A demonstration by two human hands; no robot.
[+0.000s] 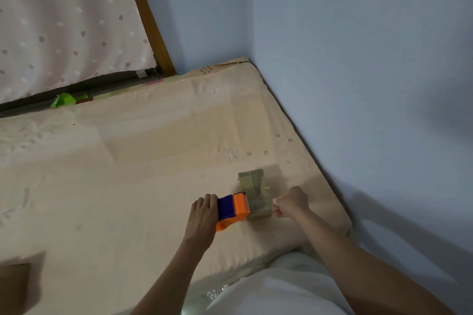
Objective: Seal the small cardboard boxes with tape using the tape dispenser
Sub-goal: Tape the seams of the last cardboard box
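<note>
Both bare forearms reached forward. The left hand (203, 210) lay palm down, fingers curled over its grasp; the right hand (290, 202) was fisted, thumb and fingers pinching.

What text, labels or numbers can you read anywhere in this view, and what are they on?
None legible.
Small cardboard box: dark printed lines on its top, too blurred to read.
Tape dispenser, gripped by the left hand: plain orange and blue, no visible marking.
Mattress cover: only embroidered flower patterns, no words.
</note>
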